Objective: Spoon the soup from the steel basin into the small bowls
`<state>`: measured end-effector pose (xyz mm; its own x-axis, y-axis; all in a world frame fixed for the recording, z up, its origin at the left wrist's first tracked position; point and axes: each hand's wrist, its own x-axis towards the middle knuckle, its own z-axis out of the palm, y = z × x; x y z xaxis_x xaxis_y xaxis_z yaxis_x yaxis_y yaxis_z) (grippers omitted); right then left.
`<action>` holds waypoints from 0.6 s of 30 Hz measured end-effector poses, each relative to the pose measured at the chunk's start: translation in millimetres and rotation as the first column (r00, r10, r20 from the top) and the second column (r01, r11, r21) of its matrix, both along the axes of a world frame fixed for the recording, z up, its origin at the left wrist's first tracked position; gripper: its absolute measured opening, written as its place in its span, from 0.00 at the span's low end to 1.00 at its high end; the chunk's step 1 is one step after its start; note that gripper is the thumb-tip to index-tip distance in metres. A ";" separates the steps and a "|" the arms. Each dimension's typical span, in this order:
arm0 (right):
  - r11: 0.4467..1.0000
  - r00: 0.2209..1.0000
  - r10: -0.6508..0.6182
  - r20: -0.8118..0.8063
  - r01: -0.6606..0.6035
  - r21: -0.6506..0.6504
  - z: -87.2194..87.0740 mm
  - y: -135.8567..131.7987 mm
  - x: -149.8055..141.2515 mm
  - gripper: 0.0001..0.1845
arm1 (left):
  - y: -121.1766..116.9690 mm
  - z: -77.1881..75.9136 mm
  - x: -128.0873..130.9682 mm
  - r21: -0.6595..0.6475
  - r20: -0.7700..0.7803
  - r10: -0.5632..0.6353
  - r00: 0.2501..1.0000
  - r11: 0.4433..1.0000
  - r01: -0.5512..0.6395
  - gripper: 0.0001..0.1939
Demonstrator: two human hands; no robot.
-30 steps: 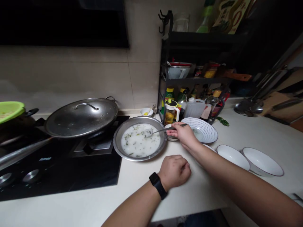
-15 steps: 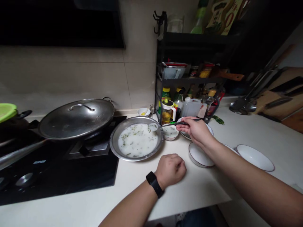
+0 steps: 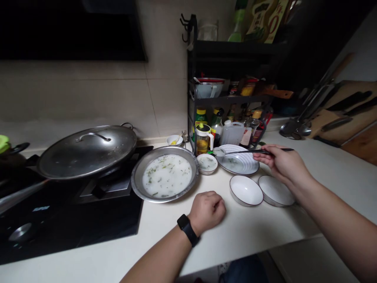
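Head view puts us above a pale kitchen counter (image 3: 247, 239), with our right hand (image 3: 281, 163) reaching out over the crockery. Its fingers (image 3: 272, 156) and thumb pinch a long dark-handled spoon (image 3: 250, 151) towards the handle's end, a firm hold but not a fist. The spoon's pale bowl hangs at the edge of a blue-patterned plate (image 3: 249, 167); we cannot tell whether it touches. We would expect the spoon to be light and to wobble a little at that length, and its slim handle could turn in wet fingers, so a hold nearer the middle would steady it.

Our left hand (image 3: 206, 210) rests on the counter, clenched loosely around nothing, with a black smartwatch (image 3: 186, 230) on the wrist. Nearest it lies a wide steel dish (image 3: 164, 149) of milky porridge flecked with green, and just beside that a small bowl (image 3: 207, 157) holding a cloudy residue. A white bowl (image 3: 246, 190) and a second white bowl (image 3: 276, 190) sit side by side below the right forearm. Farther left, a steel lid (image 3: 87, 151) covers a wok on the hob, while a black rack (image 3: 191, 78) of bottles stands behind.
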<state>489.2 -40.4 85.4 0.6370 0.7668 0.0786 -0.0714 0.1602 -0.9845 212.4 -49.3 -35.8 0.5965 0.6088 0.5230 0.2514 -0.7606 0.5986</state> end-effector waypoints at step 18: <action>0.964 0.127 0.096 0.987 -0.258 -0.061 -18.1 -51.9 4.3 0.05 | 0.1 -1.3 1.1 -0.012 0.017 0.008 1.000 1.000 -0.008 0.12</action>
<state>493.5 -92.3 67.3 -0.1926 0.7812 0.5938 0.8925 0.3910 -0.2250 213.6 -49.1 -37.1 0.5826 0.6196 0.5259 0.2467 -0.7514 0.6120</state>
